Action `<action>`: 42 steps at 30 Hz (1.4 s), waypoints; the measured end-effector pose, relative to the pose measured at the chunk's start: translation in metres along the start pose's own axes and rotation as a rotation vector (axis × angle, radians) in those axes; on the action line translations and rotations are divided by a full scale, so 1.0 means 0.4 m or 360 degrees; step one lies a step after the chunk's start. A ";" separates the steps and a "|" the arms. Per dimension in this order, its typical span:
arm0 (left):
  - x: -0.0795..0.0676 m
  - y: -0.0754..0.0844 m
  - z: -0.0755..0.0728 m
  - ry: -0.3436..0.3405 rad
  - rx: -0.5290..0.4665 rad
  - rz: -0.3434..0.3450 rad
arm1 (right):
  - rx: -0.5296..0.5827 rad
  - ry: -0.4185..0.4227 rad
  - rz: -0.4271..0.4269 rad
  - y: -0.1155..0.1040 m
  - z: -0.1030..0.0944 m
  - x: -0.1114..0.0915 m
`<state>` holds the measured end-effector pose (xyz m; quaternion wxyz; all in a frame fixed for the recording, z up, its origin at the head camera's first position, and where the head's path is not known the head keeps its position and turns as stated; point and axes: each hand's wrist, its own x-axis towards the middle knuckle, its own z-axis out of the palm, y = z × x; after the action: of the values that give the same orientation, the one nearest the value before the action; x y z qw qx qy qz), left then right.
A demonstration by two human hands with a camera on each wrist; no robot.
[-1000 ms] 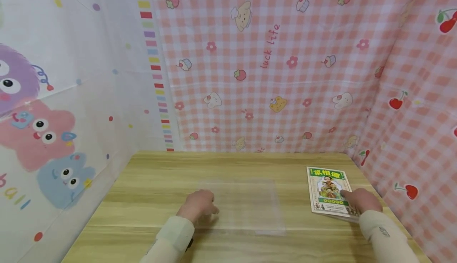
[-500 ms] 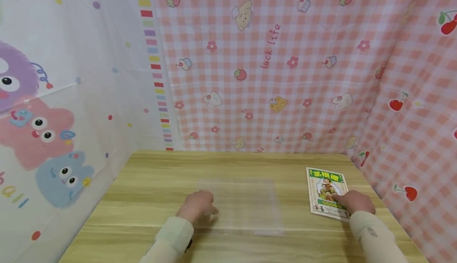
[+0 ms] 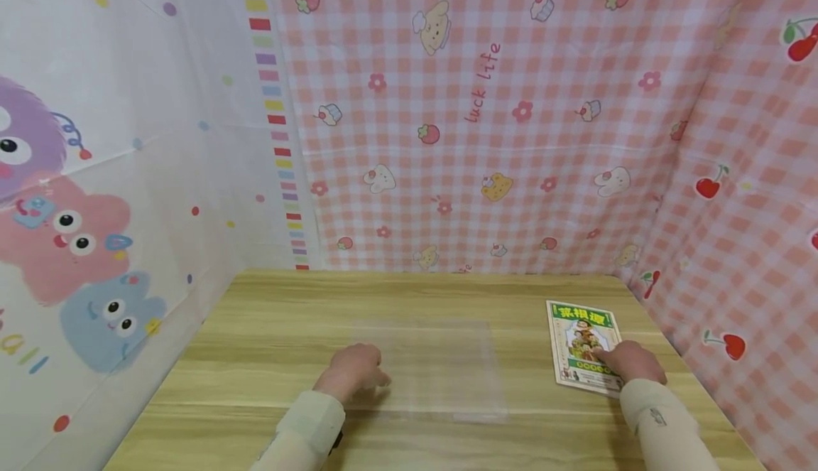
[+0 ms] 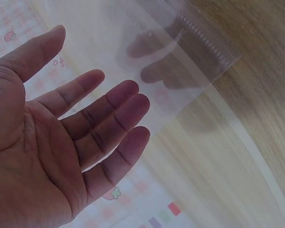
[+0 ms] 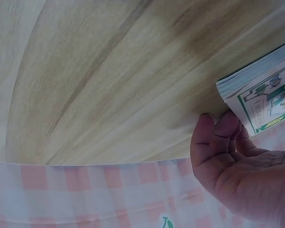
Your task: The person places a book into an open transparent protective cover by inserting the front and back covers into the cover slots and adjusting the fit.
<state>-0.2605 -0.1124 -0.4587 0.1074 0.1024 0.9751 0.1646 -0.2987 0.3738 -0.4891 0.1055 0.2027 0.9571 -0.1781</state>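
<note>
A book [image 3: 583, 325] with a green and white illustrated cover lies at the right of the table in the head view. My right hand [image 3: 635, 363] grips its near right edge, thumb over the cover. From the right wrist, the curled fingers [image 5: 218, 137] show at the corner of the book [image 5: 261, 83], whose page edges face the camera. A clear plastic sleeve [image 3: 447, 368] lies flat near the table's middle. At its left edge is my left hand [image 3: 351, 371]; the left wrist view shows the fingers [image 4: 128, 109] loosely bent before the sleeve [image 4: 199, 38], pinching nothing.
The wood-grain table [image 3: 287, 307] meets a pink checked cloth [image 3: 409, 101] at the back. A white cartoon cloth [image 3: 211, 151] hangs on the left, and a cherry-print cloth [image 3: 754, 172] on the right.
The right hand has shifted slightly left, its thumb reaching further over the cover. The book's near end has turned a little left. The left hand and the sleeve stay nearly in place.
</note>
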 end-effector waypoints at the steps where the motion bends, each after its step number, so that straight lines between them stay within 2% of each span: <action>1: -0.001 0.000 0.000 0.0000 0.0000 -0.0003 | 0.0003 -0.0002 -0.0009 0.001 -0.001 -0.001; 10: -0.006 0.000 -0.001 -0.0008 -0.0019 -0.0005 | 0.0066 0.0004 -0.0087 -0.001 -0.009 -0.022; 20: -0.002 -0.005 0.010 0.0005 -0.0007 -0.0004 | 0.0237 0.0106 0.0123 -0.026 -0.001 -0.011; 30: 0.001 -0.003 0.005 0.0020 0.0012 -0.0001 | 0.0311 0.0111 0.0068 -0.004 -0.007 -0.013; 34: 0.004 -0.003 0.005 0.0021 0.0008 -0.0001 | 0.0363 0.0125 0.0089 -0.003 -0.007 -0.010; 39: 0.004 -0.001 0.005 0.0021 0.0005 0.0002 | 0.0441 0.0169 0.0146 -0.007 -0.005 -0.007; 42: 0.002 0.003 0.003 0.0024 0.0002 0.0006 | 0.0488 0.0231 0.0108 -0.003 -0.004 -0.005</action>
<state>-0.2608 -0.1110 -0.4594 0.0995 0.1030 0.9759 0.1649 -0.2976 0.3727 -0.4869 0.0101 0.2610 0.9164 -0.3032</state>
